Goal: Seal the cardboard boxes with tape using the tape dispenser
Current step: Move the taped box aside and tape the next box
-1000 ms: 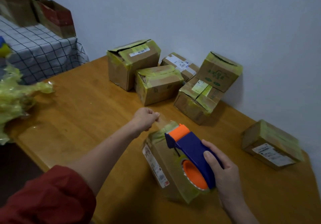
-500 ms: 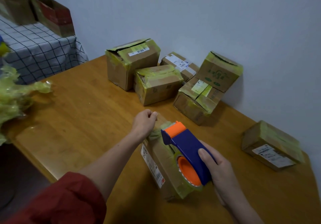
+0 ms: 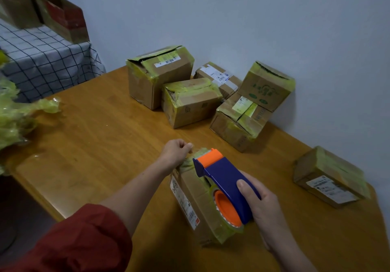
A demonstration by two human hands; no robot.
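Grips the blue and orange plastic tape dispenser (image 3: 223, 179) in the right hand (image 3: 259, 202), nose now down on the long brown cardboard box (image 3: 196, 198) near the front of the wooden table (image 3: 95, 145). Has pulled the left hand (image 3: 175, 152) in from beyond the box onto its far top edge, fingers curled; can't tell whether a tape end is pinched there. Looks like anchoring the strip before the run back. Leaves 5 taped cardboard boxes (image 3: 190, 100) by the wall, unmoved.

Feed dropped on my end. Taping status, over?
Right hand grips tape dispenser on near box. Left hand pinches tape at its far end. Other boxes apart, by the wall.
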